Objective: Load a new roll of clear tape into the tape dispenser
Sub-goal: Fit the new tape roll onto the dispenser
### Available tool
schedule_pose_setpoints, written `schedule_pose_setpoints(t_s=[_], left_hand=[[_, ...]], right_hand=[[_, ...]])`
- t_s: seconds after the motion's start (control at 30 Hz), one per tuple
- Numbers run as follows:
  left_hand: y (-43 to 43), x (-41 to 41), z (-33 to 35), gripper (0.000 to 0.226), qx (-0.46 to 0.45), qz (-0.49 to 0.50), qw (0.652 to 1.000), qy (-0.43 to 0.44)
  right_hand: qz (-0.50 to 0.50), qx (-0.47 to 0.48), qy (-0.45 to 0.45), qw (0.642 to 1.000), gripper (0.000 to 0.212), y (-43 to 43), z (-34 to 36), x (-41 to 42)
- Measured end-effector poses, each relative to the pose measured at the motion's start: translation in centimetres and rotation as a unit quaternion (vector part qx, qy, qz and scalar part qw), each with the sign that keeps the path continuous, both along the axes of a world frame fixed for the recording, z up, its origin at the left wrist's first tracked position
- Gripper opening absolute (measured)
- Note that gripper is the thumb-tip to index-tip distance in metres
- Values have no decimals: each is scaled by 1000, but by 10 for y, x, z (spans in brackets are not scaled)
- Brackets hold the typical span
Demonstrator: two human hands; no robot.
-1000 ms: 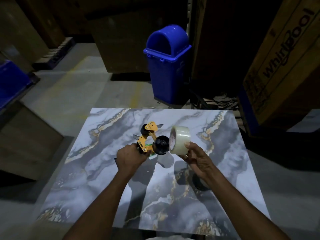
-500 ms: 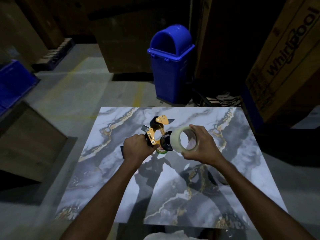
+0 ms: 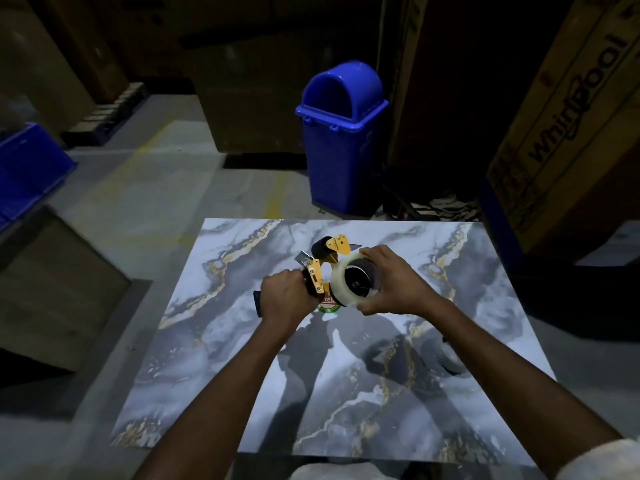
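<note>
Tape roll (image 3: 349, 285) over dispenser (image 3: 320, 268) hub, both hands gripping

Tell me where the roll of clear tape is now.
The roll of clear tape sits around the tape dispenser's black hub, gripped by the right hand, above the marble table.

The handheld tape dispenser (image 3: 320, 268) is yellow-orange with black parts; the clear tape roll (image 3: 346, 289) looks milky white. The square tabletop (image 3: 450, 271) carries grey-white marbling with gold veins. The lidded plastic bin (image 3: 341, 133) is blue.
</note>
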State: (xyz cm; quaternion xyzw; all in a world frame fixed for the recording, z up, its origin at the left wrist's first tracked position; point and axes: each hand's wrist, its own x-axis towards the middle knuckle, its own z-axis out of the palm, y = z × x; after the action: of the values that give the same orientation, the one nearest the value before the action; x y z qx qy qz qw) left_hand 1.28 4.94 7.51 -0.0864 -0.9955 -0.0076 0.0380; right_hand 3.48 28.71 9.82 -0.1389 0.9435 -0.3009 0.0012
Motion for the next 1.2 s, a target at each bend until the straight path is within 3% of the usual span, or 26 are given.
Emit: schedule_pose_setpoints(t_s=[0.1,0.27,0.53,0.63,0.7,0.77,0.87,1.0,1.2], left_hand=[[2,5,-20,50,43,16,999,-18],[5,16,-64,69,107,51,988,-102],[7,32,-99,61,184,48,956,-222],[3,34,-102,93,218,24,963,-159],[1,32,-99,117,201,-24,975,-90],[0,26,-93,126,189,-103,975,-54],[2,14,-94,130,164,-162,968,-95],[11,10,-115,139,134,-133,965,-182],[22,21,-122,135,122,-78,973,-179]], right_hand=[[-10,19,-26,999,104,2,-9,0],[-26,60,-79,995,106,2,-36,9],[-56,82,-119,988,105,4,-76,24],[-56,85,-113,988,106,4,-78,23],[-56,86,-116,988,108,4,-78,21],[-62,91,-114,987,108,4,-79,20],[-72,98,-111,986,107,6,-80,18],[-81,93,-128,984,105,6,-83,18],[-74,105,-121,984,101,-7,-80,17]])
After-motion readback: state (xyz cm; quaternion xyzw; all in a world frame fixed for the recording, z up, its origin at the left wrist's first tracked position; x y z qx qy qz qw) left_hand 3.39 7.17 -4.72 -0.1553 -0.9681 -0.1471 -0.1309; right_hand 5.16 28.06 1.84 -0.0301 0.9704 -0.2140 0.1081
